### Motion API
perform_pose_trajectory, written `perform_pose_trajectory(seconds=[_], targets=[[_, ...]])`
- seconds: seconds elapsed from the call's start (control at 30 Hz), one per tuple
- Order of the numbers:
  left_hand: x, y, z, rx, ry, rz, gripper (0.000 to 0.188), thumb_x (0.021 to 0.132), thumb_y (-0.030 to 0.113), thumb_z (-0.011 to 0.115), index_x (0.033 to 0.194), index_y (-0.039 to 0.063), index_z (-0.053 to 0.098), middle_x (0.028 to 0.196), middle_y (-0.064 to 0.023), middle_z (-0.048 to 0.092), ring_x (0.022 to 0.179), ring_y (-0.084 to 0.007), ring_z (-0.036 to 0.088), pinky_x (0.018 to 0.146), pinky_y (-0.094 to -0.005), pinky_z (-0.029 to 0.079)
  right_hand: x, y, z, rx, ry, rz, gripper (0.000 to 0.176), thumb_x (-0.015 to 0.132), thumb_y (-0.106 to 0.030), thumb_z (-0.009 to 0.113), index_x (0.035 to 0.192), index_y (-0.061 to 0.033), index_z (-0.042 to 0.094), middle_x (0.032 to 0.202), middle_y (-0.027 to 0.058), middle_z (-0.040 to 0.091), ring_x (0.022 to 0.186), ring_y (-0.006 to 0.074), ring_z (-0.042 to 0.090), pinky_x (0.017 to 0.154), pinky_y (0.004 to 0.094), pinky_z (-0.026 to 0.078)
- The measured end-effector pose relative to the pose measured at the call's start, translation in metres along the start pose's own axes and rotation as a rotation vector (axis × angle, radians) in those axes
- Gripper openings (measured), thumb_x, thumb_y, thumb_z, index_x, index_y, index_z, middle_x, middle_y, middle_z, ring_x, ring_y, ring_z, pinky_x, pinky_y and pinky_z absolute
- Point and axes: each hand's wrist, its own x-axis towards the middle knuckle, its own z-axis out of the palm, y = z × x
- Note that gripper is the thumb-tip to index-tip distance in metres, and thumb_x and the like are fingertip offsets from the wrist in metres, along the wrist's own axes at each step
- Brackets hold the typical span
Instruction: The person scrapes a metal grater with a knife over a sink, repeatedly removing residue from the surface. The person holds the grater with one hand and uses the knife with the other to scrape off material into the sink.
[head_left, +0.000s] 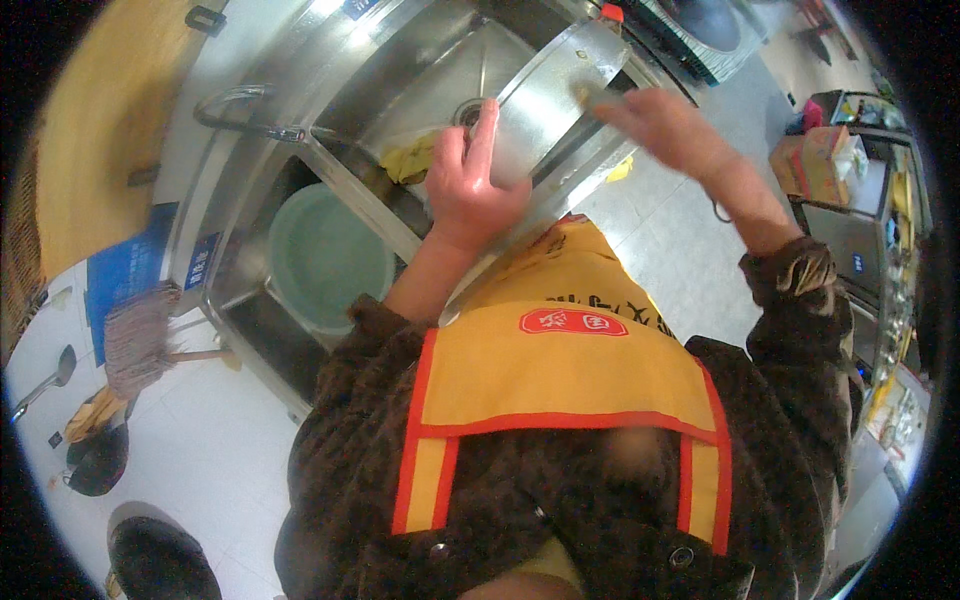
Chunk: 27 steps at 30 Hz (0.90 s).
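Observation:
A large stainless-steel pot (551, 105) is tipped on its side over the right basin of a double sink, with a red-covered piece (611, 12) at its far end. My left hand (472, 169) grips its near rim, fingers lying along the edge. My right hand (667, 131) is at the pot's outer wall on the right, fingers curled around a small greyish pad (591, 97); motion blur hides what exactly the pad is. Below the pot, a yellow cloth (409, 159) lies in the steel basin (420, 90) near the drain (471, 112).
A pale green tub (330, 255) of water stands in the left basin. The tap (247, 112) reaches over from the wall side. Along the left wall hang a brush (139, 341), a ladle (60, 367) and dark pans (161, 555). A cardboard box (814, 165) sits at right.

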Motion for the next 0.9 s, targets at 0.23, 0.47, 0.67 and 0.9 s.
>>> perform_pose_trajectory(seconds=[0.23, 0.47, 0.67, 0.9], targets=[[-0.001, 0.002, -0.002, -0.034, -0.031, -0.021, 0.078, 0.062, 0.014, 0.073, 0.138, 0.005, 0.061, 0.091, -0.0117, 0.051, 0.079, -0.0309, 0.057, 0.065, -0.0422, 0.051, 0.007, 0.026, -0.001, 0.035, 0.092, 0.041, 0.053, 0.103, -0.048, 0.057, 0.1, 0.0025, 0.071, 0.077, 0.0218, 0.063, 0.066, 0.0263, 0.058, 0.066, 0.0406, 0.048], [-0.002, 0.0, -0.001, -0.077, -0.033, -0.023, 0.08, 0.061, 0.014, 0.074, 0.14, 0.005, 0.06, 0.094, -0.0121, 0.052, 0.081, -0.0319, 0.058, 0.066, -0.0426, 0.052, 0.018, 0.041, -0.013, 0.137, 0.009, 0.148, 0.048, 0.104, -0.046, 0.05, 0.105, -0.0032, 0.072, 0.075, 0.0224, 0.066, 0.069, 0.0358, 0.069, 0.068, 0.0444, 0.057], [0.0, 0.003, -0.005, -0.017, -0.04, -0.043, 0.079, 0.06, 0.013, 0.073, 0.138, 0.004, 0.061, 0.093, -0.0121, 0.052, 0.081, -0.0316, 0.057, 0.068, -0.0416, 0.051, 0.002, 0.004, -0.012, -0.017, -0.075, -0.002, 0.05, 0.103, -0.047, 0.052, 0.105, -0.0013, 0.071, 0.088, 0.0199, 0.072, 0.082, 0.0379, 0.069, 0.073, 0.0462, 0.056], [0.0, 0.001, -0.001, 0.005, -0.044, -0.017, 0.079, 0.061, 0.016, 0.074, 0.138, 0.005, 0.061, 0.092, -0.0121, 0.052, 0.08, -0.0316, 0.057, 0.07, -0.0412, 0.051, 0.007, 0.014, 0.006, 0.098, -0.039, -0.081, 0.063, 0.101, -0.056, 0.052, 0.092, 0.0025, 0.071, 0.079, 0.0239, 0.066, 0.077, 0.0376, 0.067, 0.075, 0.0492, 0.052]])
